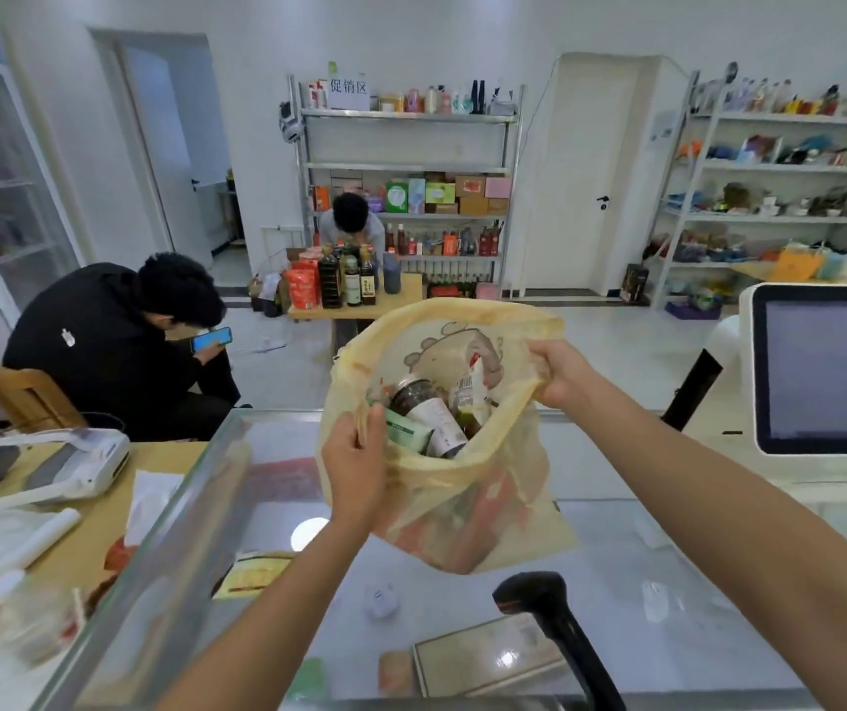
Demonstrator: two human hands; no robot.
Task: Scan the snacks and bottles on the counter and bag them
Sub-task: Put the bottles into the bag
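Yellow translucent plastic bag (462,484) being held open: left hand (354,464), right hand (559,374) gripping rim; bottles (431,413) between hands. Bagging nearly finished; next, probably gather handles.

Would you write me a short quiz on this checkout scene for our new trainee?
1. True or false: the bag is empty.
2. Where is the scanner? A: inside the bag. B: on the counter. C: on the floor.
3. Fill in: the left hand and right hand both grip the bag's ____.
Key: 1 false, a jar and more lie inside; 2 B; 3 rim.
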